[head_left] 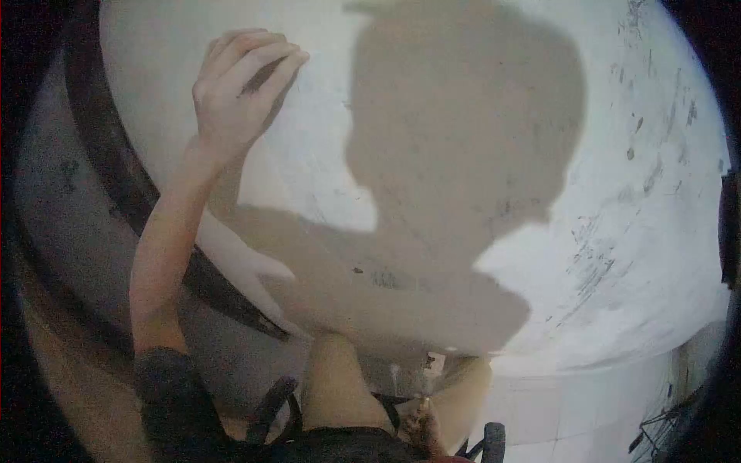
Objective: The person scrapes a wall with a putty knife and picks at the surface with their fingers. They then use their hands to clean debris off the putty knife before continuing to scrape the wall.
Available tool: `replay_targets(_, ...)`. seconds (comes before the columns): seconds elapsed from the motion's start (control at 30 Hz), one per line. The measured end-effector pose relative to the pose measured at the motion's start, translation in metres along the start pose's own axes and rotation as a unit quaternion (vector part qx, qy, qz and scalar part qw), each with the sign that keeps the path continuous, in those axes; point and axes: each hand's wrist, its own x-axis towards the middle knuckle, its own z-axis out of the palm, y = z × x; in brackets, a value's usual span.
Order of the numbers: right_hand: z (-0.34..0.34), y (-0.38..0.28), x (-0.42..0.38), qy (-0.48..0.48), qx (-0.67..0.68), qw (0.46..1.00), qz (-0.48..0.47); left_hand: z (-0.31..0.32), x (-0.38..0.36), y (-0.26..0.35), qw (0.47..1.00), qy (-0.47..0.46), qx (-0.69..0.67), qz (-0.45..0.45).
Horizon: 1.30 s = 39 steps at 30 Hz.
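Note:
My left hand (247,89) is raised over the pale tabletop (309,147) at the upper left, its fingertips pinched against the thumb. Whatever they may hold is too small to make out. Low in the view, my right hand (419,429) rests in shadow by my thigh, fingers curled in. What it holds, if anything, cannot be made out. A small white piece with a dark mark (434,363) lies just beyond it, near the table edge.
A large shadow of a head and shoulders (463,123) falls on the table. Dark smudges (594,255) mark its right side. A dark curved band (116,147) runs along the left. Chair armrests (494,441) flank my legs, and a thin dark rack (656,424) stands lower right.

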Motion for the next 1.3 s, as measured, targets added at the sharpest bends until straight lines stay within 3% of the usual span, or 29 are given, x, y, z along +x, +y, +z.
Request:
replay_targets(0.1, -0.003, 0.000, 0.000, 0.004, -0.037, 0.999, -0.004, -0.003, 0.002, 0.001, 1.000, 0.007, 0.007, 0.005)
replay_targets(0.13, -0.011, 0.004, 0.003, -0.011, -0.025, 1.000, -0.002, -0.005, 0.002, -0.002, 0.998, -0.008, 0.033, 0.054)
replay_targets(0.27, 0.002, 0.006, -0.008, -0.063, 0.070, 0.994, 0.051, -0.009, 0.001, -0.001, 0.998, -0.029, 0.031, 0.055)
replay_targets(0.4, 0.013, -0.006, 0.000, 0.002, -0.074, 0.997, -0.004, -0.013, -0.005, -0.005, 0.996, -0.052, 0.015, 0.071)
replay_targets(0.47, -0.012, 0.003, 0.011, -0.047, -0.034, 0.998, 0.001, -0.017, -0.006, -0.004, 0.996, -0.062, 0.010, 0.064)
replay_targets(0.53, -0.029, 0.006, 0.021, -0.037, -0.029, 0.999, -0.007, -0.018, -0.008, -0.004, 0.999, -0.049, -0.013, 0.006)
replay_targets(0.67, -0.058, 0.013, 0.033, -0.142, 0.049, 0.986, 0.066, -0.015, -0.008, -0.002, 0.997, -0.033, -0.022, -0.067)
replay_targets(0.77, -0.012, -0.001, 0.005, -0.176, 0.201, 0.961, 0.074, -0.017, -0.002, -0.005, 0.999, -0.052, 0.006, -0.007)
replay_targets(0.83, 0.022, -0.013, -0.013, -0.027, 0.038, 0.998, 0.050, -0.013, 0.000, -0.004, 0.999, -0.044, -0.006, -0.006)
replay_targets(0.9, 0.008, -0.010, -0.007, -0.012, -0.028, 0.999, 0.038, -0.014, 0.001, -0.005, 0.999, -0.041, 0.003, 0.007)
replay_targets(0.93, -0.007, -0.007, 0.003, -0.072, -0.011, 0.997, 0.040, -0.014, 0.002, -0.008, 0.999, -0.043, -0.020, 0.014)
replay_targets(1.0, -0.024, -0.002, 0.012, -0.051, -0.021, 0.998, 0.032, -0.014, 0.002, -0.010, 0.998, -0.040, -0.010, 0.041)
replay_targets(1.07, 0.049, -0.017, -0.024, 0.114, -0.074, 0.991, 0.015, -0.013, 0.004, -0.010, 0.997, -0.039, -0.004, 0.062)
replay_targets(1.13, -0.007, -0.005, 0.004, -0.050, -0.009, 0.998, 0.030, -0.011, 0.006, -0.010, 0.996, -0.037, -0.001, 0.078)
replay_targets(1.23, -0.010, -0.006, 0.004, 0.083, -0.055, 0.994, 0.034, -0.007, 0.002, -0.016, 0.998, -0.021, -0.014, 0.051)
replay_targets(1.27, 0.045, -0.027, -0.027, 0.044, -0.088, 0.995, 0.001, -0.008, 0.002, -0.014, 1.000, -0.016, -0.013, 0.019)
replay_targets(1.3, 0.055, -0.027, -0.033, 0.045, -0.092, 0.995, -0.010, -0.009, 0.001, -0.009, 1.000, -0.010, -0.011, -0.014)
